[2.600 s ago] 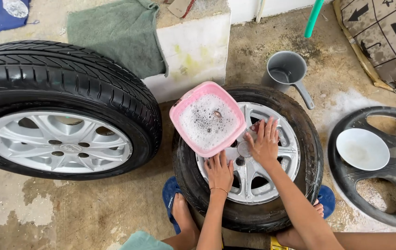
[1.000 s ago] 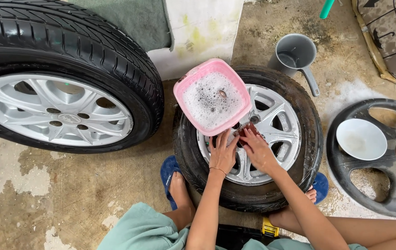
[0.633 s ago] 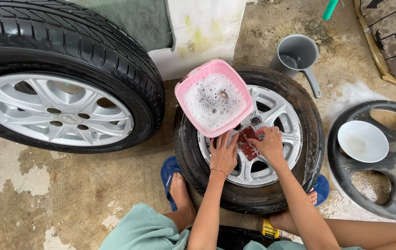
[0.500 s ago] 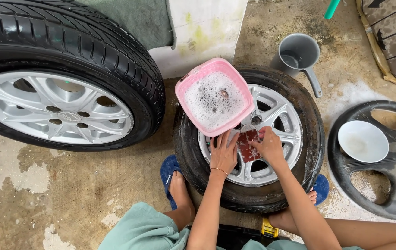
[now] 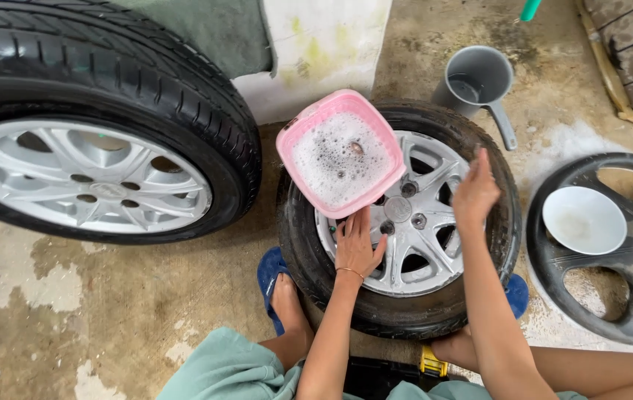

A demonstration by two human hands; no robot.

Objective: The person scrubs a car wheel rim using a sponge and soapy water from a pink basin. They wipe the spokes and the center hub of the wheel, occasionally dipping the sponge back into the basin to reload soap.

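A small wheel with a silver alloy rim (image 5: 435, 248) lies flat on the concrete floor in front of me. A pink square basin (image 5: 287, 144) full of soapy water rests on its upper left edge. My left hand (image 5: 357, 246) lies flat on the rim just below the basin, fingers spread, holding nothing. My right hand (image 5: 474, 191) is lifted over the right side of the rim, back of the hand toward the camera, fingers close together. Whether anything is in its palm is hidden. The hub cap in the middle is uncovered.
A larger wheel (image 5: 94, 170) lies at the left, touching a white block (image 5: 316, 44) draped with a green cloth (image 5: 220, 30). A grey dipper (image 5: 476, 78) stands behind. At the right, a black wheel cover (image 5: 627, 311) holds a white bowl (image 5: 583, 220). My feet wear blue sandals (image 5: 268, 270).
My right hand rubbed the hub with a dark red pad, then rose and moved right, off the hub. The pad no longer shows. My left hand stayed on the rim.
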